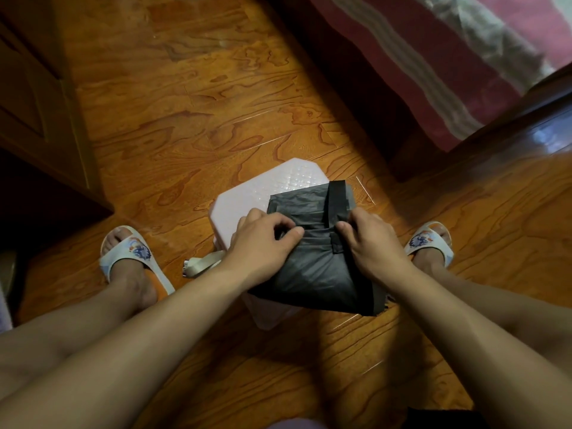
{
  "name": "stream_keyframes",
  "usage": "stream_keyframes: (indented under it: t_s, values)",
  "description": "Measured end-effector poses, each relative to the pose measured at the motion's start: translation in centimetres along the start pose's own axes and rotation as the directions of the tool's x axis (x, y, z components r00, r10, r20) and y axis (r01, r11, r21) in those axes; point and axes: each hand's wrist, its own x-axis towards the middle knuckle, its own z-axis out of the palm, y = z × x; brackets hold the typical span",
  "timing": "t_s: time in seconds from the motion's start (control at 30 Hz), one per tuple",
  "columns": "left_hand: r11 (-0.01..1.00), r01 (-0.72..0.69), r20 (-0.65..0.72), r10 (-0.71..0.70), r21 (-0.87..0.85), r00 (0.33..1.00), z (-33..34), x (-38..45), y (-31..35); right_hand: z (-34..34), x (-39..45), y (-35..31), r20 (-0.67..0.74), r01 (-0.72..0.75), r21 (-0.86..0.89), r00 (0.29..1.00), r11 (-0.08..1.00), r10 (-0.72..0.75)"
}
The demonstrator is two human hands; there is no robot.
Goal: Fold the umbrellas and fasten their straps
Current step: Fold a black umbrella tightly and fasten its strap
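Two bare forearms are reaching forward from the near edge, over the glossy orange-brown wooden floor (pixel 192 97). The left hand (pixel 263 239) is pinching the gathered canopy of the dark grey folded fabric umbrella (pixel 312 267) between curled fingers and thumb; the right hand (pixel 371 239) is pressing down with its fingertips closed on the black fabric strap (pixel 335 205), just beside the left. The umbrella is lying across the pale pink plastic stool (pixel 247 196), between two feet in white slippers. A beige strap end (pixel 201 264) is poking out at the left. The pleats are apparently being tidied; next, the strap likely needs wrapping tight and fastening.
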Motion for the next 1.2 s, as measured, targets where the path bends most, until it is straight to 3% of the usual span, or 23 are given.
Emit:
stream_keyframes:
  t_s: [0.13,0.33,0.57,0.73,0.93,1.2]
  values:
    - [1.0,0.018,0.05,-0.018,-0.016,0.999,-0.2,0.9,-0.2,0.3,-0.6,0.5,-0.047,0.05,0.118,0.998,0.992,-0.045]
    - [0.957,0.04,0.049,-0.027,-0.286,0.998,-1.1,1.1,0.0,0.5,-0.6,1.0,-0.133,0.106,0.122,0.987,0.987,-0.09]
    - [0.977,0.151,0.146,-0.129,-0.15,0.981,-2.3,1.4,0.0,0.6,-0.6,1.1,-0.118,0.102,0.135,0.989,0.986,-0.086]
    - [0.939,0.202,0.093,-0.183,-0.279,0.979,-1.6,1.2,-0.2,0.5,-0.7,0.8,-0.11,0.081,0.092,0.991,0.992,-0.071]
    - [0.904,0.29,-0.014,-0.31,-0.315,0.951,-1.8,2.2,-1.3,0.6,-0.2,1.5,-0.109,0.085,0.084,0.991,0.993,-0.076]
    - [0.971,0.206,-0.007,-0.208,-0.122,0.978,-1.4,1.9,-0.2,1.1,0.8,1.6,-0.037,0.065,-0.042,0.997,0.997,-0.066]
